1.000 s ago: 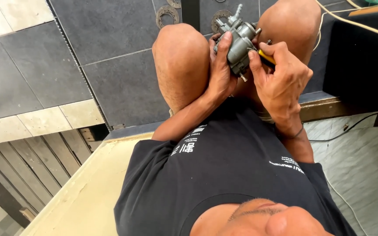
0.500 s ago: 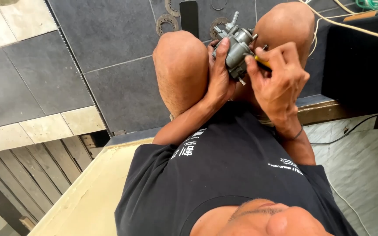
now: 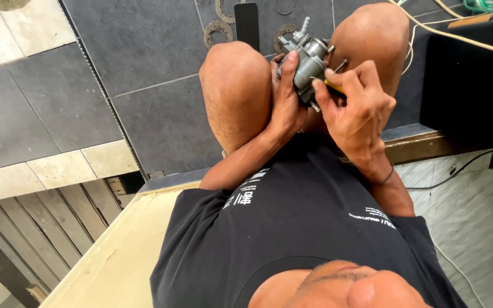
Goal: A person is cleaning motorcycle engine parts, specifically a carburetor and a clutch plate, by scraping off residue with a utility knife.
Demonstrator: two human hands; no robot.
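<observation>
In the upper middle of the frame, between the person's two bare knees, the left hand (image 3: 286, 105) held a grey metal carburetor (image 3: 306, 63). Its grip was wrapped around the body of the part from the left, with the thumb laid up along the housing. The right hand (image 3: 355, 111) sat just to the right of it and touched the part's lower side. Its grip was pinched narrow around a small yellow-handled tool (image 3: 333, 86), probably a screwdriver, whose tip pointed into the carburetor; the tip itself was hidden behind the fingers.

As a judgement, the work stood somewhere in the middle. The carburetor was off any machine and in hand, with its brass fittings and small levers in place at the top, and the tool was set against it. Whether a screw was being loosened or tightened could not be told. No loose screws or removed covers showed near the hands, so most of the work on the part seemed yet to be done.

On the dark tiled floor (image 3: 144, 102) at the top of the frame lay several round metal discs (image 3: 218, 33) and a flat black bar (image 3: 246, 23), well apart from the hands. A pale cable (image 3: 457, 37) ran across the upper right corner.
</observation>
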